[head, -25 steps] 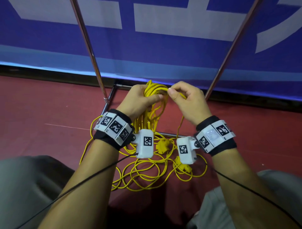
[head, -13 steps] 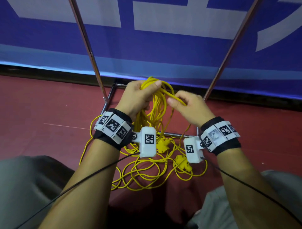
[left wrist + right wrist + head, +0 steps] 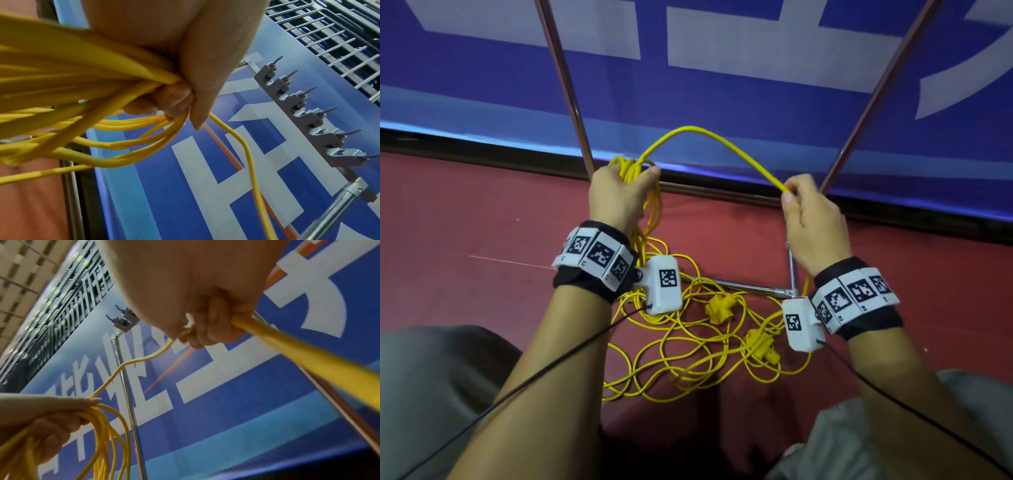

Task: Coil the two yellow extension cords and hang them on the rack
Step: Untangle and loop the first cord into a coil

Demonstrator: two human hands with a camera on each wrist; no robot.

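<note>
While my left hand (image 3: pixel 619 198) kept its fingers (image 3: pixel 176 97) curled round a bundle of gathered loops of thin yellow plastic-jacketed extension cord (image 3: pixel 635 171), my right hand (image 3: pixel 813 219) pinched a single strand of that same cord between thumb and fingers (image 3: pixel 211 327), held out well to the right. Between the two hands the strand rose in a free arch (image 3: pixel 709 137), which I judged to be the makings of the next loop.

I took the job to be partly done at best. Several turns sat in my left grip, hanging down toward the red floor (image 3: pixel 465 222), but a loose tangle of yellow cord (image 3: pixel 688 359) lay spread on that floor between my forearms, with two chunky yellow plug ends (image 3: pixel 719 306) resting in it. I could not tell where one cord ended and the other began.

Nothing hung on the rack. Its grey bar of metal hooks (image 3: pixel 304 104) stood bare above, carried on shiny chrome poles (image 3: pixel 566 89) in front of a blue and white banner (image 3: pixel 722 96). Left to do, as I judged it: feed the remaining slack into the bundle, coil the second cord, and lift both onto the hooks.
</note>
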